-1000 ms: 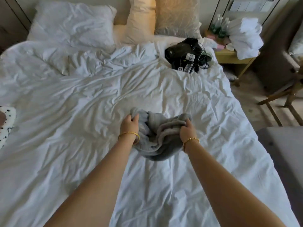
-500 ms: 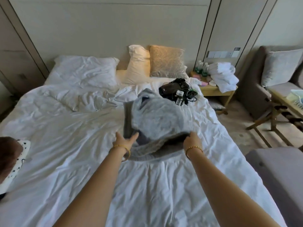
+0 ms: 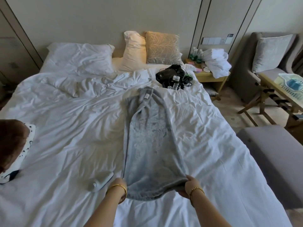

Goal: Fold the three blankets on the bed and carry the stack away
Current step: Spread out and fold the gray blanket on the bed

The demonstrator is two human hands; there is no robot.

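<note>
Covering rumpled white bed [image 3: 65, 136], grey blanket [image 3: 147, 145]

Beige panelled wall [image 3: 85, 18] across 12 o'clock, with a switch plate [image 3: 217, 40] at 1 o'clock. Below it, a wooden nightstand [image 3: 211, 77] bearing bottles [image 3: 196, 54] and white towels [image 3: 216, 62]. At 2 o'clock, a grey-brown armchair [image 3: 242, 74] with a pale cushion [image 3: 271, 52], and a wooden table [image 3: 278, 95] holding a basket [image 3: 291, 84]. Grey bench [image 3: 275, 158] at 4 o'clock. Mottled beige floor [image 3: 229, 104]. Soft, dim light.
</note>
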